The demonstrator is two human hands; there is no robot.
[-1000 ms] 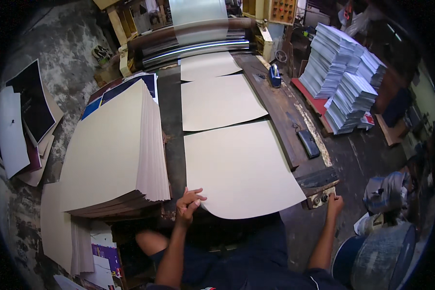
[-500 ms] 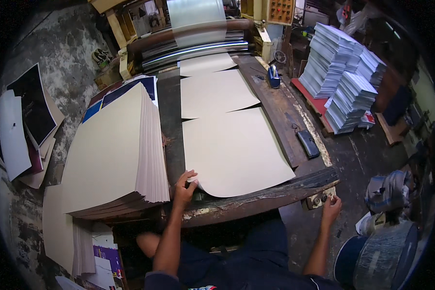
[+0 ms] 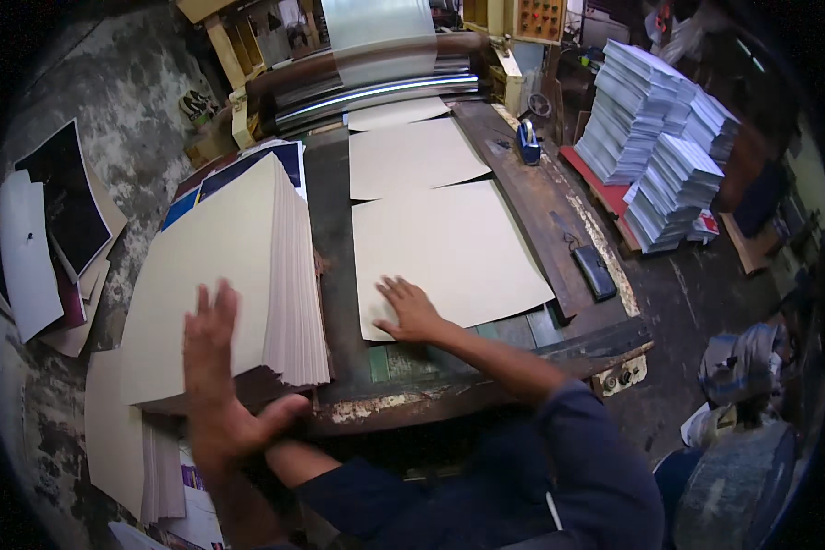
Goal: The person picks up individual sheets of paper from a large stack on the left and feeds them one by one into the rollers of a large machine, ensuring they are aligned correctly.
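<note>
Item, centre of frame: a large beige matte paperboard sheet, rectangular, lying flat on a dark worn metal feed table whose near edge shows chipped, rusty paint. The right hand rests on the sheet's lower left corner, open, fingers spread and palm down, gripping nothing. Above it, toward the upper centre, two more beige sheets of the same stock lie in line, overlapping slightly, the farthest running under the shiny steel rollers of a machine. Left of centre: a tall stack of beige paperboard sheets, flat top, finely layered cut edges on its right side, standing just beside the table. The left hand is raised in the lower left over the stack's near corner, open, fingers extended and thumb apart, holding nothing; whether it touches the stack cannot be told. Far left, on rough mottled concrete floor: loose dark glossy printed sheets, fanned. Right edge of table: a small black oblong device. Upper right: stepped piles of white printed sheets.
</note>
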